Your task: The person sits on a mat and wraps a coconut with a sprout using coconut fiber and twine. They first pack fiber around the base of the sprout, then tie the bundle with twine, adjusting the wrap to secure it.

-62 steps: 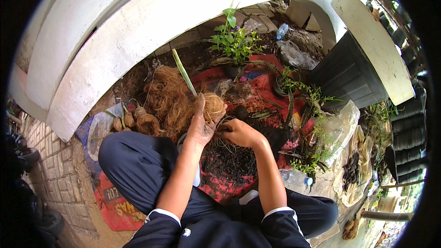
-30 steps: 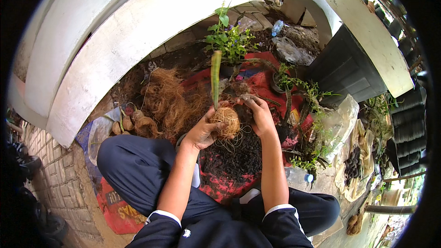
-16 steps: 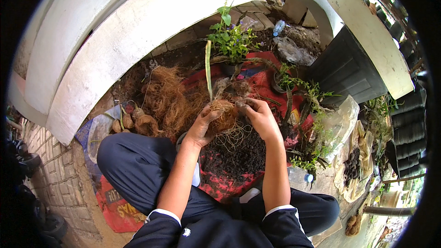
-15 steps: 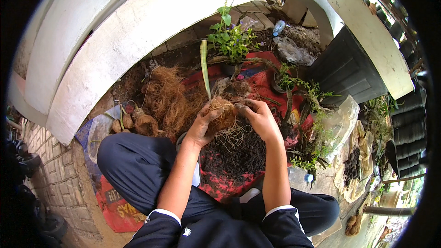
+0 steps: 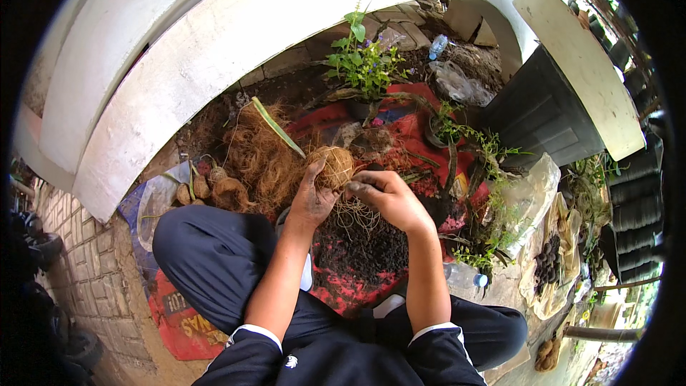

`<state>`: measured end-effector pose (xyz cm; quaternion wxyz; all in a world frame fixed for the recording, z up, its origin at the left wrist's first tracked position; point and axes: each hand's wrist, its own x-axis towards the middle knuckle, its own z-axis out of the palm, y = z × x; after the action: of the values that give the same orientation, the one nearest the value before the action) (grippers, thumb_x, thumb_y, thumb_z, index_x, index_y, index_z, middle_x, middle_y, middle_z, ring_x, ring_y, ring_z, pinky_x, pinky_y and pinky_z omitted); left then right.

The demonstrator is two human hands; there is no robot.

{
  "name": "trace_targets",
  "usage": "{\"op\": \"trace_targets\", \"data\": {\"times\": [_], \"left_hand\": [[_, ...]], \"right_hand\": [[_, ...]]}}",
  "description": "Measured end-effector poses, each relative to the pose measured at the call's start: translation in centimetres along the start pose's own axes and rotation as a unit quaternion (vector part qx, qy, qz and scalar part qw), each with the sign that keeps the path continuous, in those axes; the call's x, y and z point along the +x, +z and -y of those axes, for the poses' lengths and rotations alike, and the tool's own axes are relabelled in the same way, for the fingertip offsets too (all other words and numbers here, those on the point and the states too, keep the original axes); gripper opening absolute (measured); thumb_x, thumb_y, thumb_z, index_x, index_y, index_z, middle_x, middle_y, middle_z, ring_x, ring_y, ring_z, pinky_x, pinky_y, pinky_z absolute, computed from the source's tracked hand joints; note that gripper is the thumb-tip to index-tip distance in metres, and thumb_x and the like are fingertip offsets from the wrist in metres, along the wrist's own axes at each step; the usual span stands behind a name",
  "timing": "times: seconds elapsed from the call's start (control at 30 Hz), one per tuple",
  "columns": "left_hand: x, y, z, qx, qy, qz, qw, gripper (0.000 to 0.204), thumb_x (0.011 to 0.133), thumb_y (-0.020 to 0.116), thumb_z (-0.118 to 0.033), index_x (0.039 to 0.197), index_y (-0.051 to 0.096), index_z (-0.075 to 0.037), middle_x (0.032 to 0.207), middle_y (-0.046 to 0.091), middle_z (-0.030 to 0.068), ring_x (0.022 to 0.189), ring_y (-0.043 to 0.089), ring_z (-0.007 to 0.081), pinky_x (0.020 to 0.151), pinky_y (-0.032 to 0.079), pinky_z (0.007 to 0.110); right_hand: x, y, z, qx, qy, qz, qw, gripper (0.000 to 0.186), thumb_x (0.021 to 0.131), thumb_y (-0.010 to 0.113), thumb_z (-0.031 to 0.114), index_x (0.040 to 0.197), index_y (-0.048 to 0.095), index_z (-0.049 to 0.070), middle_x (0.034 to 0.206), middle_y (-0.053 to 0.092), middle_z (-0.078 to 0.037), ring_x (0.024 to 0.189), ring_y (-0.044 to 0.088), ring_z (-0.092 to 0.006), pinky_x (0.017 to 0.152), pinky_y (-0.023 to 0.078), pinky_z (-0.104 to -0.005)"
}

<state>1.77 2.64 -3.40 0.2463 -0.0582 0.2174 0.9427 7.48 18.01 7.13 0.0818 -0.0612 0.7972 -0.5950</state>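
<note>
Brown fibre, wrapped in pale string, makes up the ball (image 5: 334, 163), which sits roughly mid-view, up off the red sheet (image 5: 341, 299). One green leaf (image 5: 277, 127) sticks out of it, tilting up and left, with its tip over the big heap of loose fibre (image 5: 259, 161).

Left grip (image 5: 314, 196) is closed around the ball from its left and lower side, thumb and fingers cupping it, so the ball's top is exposed. Right grip (image 5: 382, 196) is at the ball's lower right, fingers curled in by the surface; honestly can't tell if they've got a strand pinched. Loose string (image 5: 357, 216) hangs in a tangle just under both.

Room-wise, the roomiest gap is between the forearms, over the dark soil (image 5: 366, 251) spread on the sheet. Left is tight: fibre heap near the ball, then brown husks (image 5: 223, 189) by the bent left knee (image 5: 189, 232). Beyond the ball there's a purple-flowered plant (image 5: 368, 70), and the white curved wall (image 5: 189, 75) bounds the far side, well apart. Out right: trailing greenery (image 5: 493, 221), a clear bottle (image 5: 461, 275) and a black planter (image 5: 547, 111).
</note>
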Motion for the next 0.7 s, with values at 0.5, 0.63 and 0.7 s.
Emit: {"op": "trace_targets", "data": {"times": [0.5, 0.63, 0.7], "left_hand": [[0.4, -1.7, 0.1, 0.089, -0.018, 0.029, 0.995, 0.048, 0.084, 0.067, -0.034, 0.119, 0.05, -0.006, 0.106, 0.06, 0.0077, 0.098, 0.06, 0.0211, 0.077, 0.054, 0.033], [0.6, -0.6, 0.1, 0.133, 0.018, -0.066, 0.989, 0.058, 0.085, 0.062, -0.047, 0.125, 0.048, -0.008, 0.109, 0.061, 0.0091, 0.097, 0.062, 0.0201, 0.074, 0.055, 0.032], [0.4, 0.1, 0.1, 0.103, 0.042, -0.077, 0.991, 0.063, 0.085, 0.059, -0.052, 0.127, 0.046, -0.007, 0.109, 0.061, 0.0101, 0.098, 0.062, 0.0212, 0.073, 0.056, 0.032]], "right_hand": [[0.5, 1.4, -0.4, 0.011, 0.051, 0.045, 0.998, 0.022, 0.09, 0.055, 0.018, 0.096, 0.064, -0.002, 0.068, 0.051, 0.003, 0.062, 0.042, -0.0067, 0.056, 0.037, -0.0244], [0.9, 1.5, -2.0, -0.002, 0.027, 0.067, 0.997, 0.022, 0.09, 0.056, 0.018, 0.095, 0.064, -0.002, 0.072, 0.055, 0.003, 0.065, 0.043, -0.0065, 0.057, 0.038, -0.0241], [1.2, 1.5, -3.1, 0.021, 0.038, 0.101, 0.994, 0.02, 0.089, 0.056, 0.018, 0.094, 0.064, 0.0, 0.074, 0.057, 0.003, 0.066, 0.045, -0.0059, 0.056, 0.038, -0.0232]]}}
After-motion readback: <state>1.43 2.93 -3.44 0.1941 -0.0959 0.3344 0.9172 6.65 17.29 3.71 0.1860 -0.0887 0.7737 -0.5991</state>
